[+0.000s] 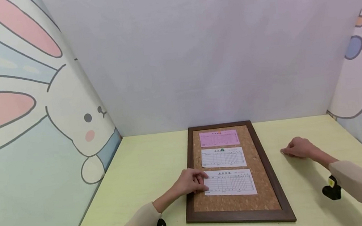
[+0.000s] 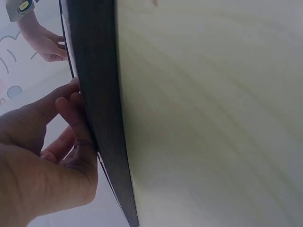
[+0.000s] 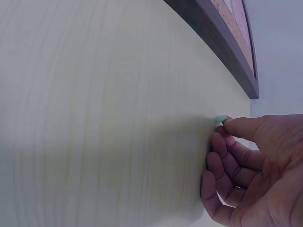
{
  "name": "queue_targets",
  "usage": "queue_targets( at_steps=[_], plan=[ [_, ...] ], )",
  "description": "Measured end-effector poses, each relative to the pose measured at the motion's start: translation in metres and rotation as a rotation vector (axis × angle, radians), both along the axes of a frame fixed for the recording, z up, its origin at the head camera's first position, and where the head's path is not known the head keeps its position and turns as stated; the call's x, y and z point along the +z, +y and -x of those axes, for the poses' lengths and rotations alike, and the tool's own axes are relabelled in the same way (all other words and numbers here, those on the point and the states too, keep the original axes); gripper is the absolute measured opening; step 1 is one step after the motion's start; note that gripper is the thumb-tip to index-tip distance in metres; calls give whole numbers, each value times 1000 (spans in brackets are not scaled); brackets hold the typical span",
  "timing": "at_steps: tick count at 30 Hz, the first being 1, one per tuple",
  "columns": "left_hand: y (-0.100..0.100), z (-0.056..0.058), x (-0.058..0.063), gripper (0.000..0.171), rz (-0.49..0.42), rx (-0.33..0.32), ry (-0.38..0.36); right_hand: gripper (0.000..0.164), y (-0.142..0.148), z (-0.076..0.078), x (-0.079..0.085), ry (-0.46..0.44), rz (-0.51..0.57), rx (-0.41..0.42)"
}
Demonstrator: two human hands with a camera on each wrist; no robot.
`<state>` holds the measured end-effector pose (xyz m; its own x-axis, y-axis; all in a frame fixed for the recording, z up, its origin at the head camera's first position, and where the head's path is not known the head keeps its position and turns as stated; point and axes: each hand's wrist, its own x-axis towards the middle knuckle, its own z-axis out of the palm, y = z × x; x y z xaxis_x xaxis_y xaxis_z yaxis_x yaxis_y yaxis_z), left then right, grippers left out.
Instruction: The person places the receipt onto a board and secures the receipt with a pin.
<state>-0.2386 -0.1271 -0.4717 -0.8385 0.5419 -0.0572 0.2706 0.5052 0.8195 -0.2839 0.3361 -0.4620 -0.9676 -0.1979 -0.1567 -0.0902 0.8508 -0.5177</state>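
Note:
A cork board (image 1: 200, 205) in a dark brown wooden frame (image 1: 241, 216) lies on the table. Three printed form slips are on it in a column: a pink slip (image 1: 219, 138) at the top, a white slip (image 1: 223, 158) in the middle and another white slip (image 1: 230, 183) lowest. My left hand (image 1: 189, 182) touches the left edge of the lowest slip with its fingertips. To the right of the board, my right hand (image 1: 299, 148) is low over the table. It pinches a small mint-green pushpin (image 3: 221, 118) between thumb and forefinger; its other fingers are curled.
The pale yellow wood-grain table (image 1: 152, 159) extends on both sides of the board. A plain pale wall (image 1: 208, 55) rises behind it. Side panels carry cartoon drawings, among them a rabbit (image 1: 79, 112) on the left.

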Motion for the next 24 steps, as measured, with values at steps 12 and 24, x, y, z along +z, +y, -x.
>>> queue_targets(
  at_steps=[12, 24],
  plan=[
    [-1, 1, 0, 26, -7, -6, -11, 41, 2, -4, -1, -45, 73, -73],
    [0, 0, 3, 26, -12, -7, -21, 25, -4, -6, -5, 90, 58, -52]
  ],
)
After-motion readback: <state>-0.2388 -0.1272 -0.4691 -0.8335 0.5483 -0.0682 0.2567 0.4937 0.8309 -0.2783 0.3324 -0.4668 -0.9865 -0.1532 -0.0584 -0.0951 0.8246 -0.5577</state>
